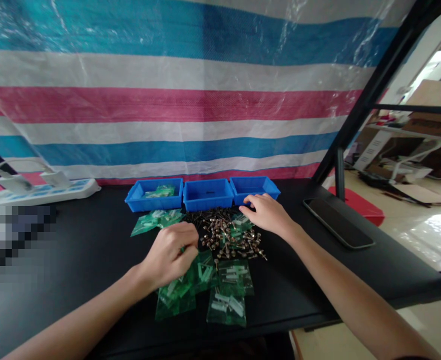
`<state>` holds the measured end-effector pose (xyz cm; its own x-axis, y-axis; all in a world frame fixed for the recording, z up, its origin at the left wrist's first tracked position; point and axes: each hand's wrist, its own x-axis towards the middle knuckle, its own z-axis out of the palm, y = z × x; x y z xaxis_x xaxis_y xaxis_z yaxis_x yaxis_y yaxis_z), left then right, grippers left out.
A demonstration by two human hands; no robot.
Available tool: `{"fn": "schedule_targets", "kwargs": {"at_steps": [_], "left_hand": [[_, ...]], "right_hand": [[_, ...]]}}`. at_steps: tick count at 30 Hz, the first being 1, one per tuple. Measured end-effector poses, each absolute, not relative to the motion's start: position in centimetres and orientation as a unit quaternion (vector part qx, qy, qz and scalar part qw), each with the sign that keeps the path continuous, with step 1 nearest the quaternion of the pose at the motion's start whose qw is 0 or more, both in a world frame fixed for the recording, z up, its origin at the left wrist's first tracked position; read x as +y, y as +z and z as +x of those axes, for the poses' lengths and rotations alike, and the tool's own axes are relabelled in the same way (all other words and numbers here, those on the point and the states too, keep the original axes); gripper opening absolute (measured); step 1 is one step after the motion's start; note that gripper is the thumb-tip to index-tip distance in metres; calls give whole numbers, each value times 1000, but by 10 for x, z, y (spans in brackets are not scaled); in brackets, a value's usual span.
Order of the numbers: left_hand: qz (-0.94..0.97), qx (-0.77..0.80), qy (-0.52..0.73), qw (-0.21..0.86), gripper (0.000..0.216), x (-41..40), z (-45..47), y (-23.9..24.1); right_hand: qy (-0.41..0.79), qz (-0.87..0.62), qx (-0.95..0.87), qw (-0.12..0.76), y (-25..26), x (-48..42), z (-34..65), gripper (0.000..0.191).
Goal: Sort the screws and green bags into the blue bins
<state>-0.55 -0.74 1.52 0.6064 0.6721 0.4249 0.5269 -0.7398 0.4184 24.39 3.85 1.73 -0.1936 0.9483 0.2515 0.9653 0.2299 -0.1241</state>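
My left hand [171,252] is closed in a pinch over a heap of small green plastic bags [226,292] lying on the black table [73,260]; what it grips seems to be one of these bags. My right hand [267,212] rests with bent fingers on a pile of small brown metal parts [220,232], beside a green bag. Whether it holds anything is hidden. Three blue trays [207,195] stand in a row behind the pile; the left tray [154,196] has a green bag in it.
A black phone [338,222] lies at the table's right. A white power strip [43,192] sits at the back left. A striped tarp [167,100] hangs behind the table. More green bags [154,221] lie before the left tray. A red bin [359,207] stands on the floor.
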Motion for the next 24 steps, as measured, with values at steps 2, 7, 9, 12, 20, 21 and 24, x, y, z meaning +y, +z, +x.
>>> {"fn": "schedule_targets", "kwargs": {"at_steps": [2, 7, 9, 12, 20, 21, 24], "left_hand": [[884, 317, 308, 150, 22, -15, -2, 14], [862, 307, 370, 164, 23, -14, -9, 18], [861, 308, 376, 150, 22, -10, -12, 20], [871, 322, 351, 121, 18, -6, -13, 19], [882, 366, 256, 148, 19, -2, -9, 6], [884, 365, 250, 150, 19, -2, -8, 6], [887, 362, 246, 150, 19, -3, -7, 4]], "right_hand": [[-21, -623, -772, 125, 16, 39, 245, 29], [-14, -621, -777, 100, 12, 39, 243, 33], [-17, -618, -780, 97, 11, 38, 242, 33], [-21, -616, -782, 96, 12, 37, 239, 32], [40, -398, -908, 127, 47, -11, 217, 18], [75, -358, -926, 98, 50, -20, 213, 24], [109, -291, -949, 47, 54, -40, 203, 34]]}}
